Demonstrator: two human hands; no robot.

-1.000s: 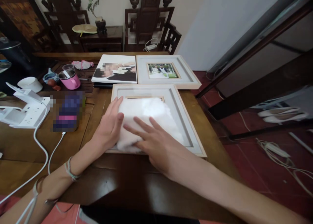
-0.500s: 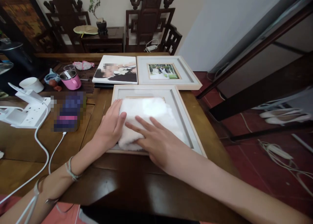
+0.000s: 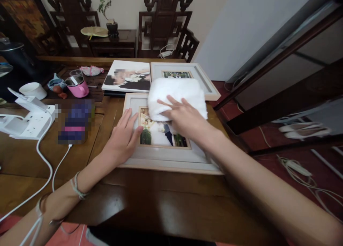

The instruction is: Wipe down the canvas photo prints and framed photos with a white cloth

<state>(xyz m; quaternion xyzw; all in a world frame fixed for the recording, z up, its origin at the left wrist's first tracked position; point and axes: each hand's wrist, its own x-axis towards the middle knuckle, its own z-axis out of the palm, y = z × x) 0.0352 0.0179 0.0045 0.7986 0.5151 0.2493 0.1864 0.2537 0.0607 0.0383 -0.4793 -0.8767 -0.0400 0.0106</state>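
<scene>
A framed photo [image 3: 166, 131] lies face up on the wooden table, its pale wood rim and wide grey mat in view. My left hand [image 3: 122, 137] rests open on the frame's left edge, fingers stretched out. My right hand [image 3: 184, 117] has hold of a folded white towel [image 3: 177, 90] at its near edge, some fingers spread over the top. The towel covers the frame's upper right and overlaps the lower part of a second framed photo [image 3: 206, 81] behind. How far the towel touches the glass is hard to tell.
A borderless photo panel [image 3: 128, 76] lies behind on the left. Left on the table [image 3: 120, 199] are a pink mug [image 3: 77, 87], a white cup [image 3: 33, 91], a white power strip [image 3: 37, 121] with cables and a blurred-out phone-like item [image 3: 76, 122]. Dark chairs stand beyond.
My right hand has moved the towel up and to the right, uncovering the photo inside the near frame. My left hand stays at the frame's left edge.
</scene>
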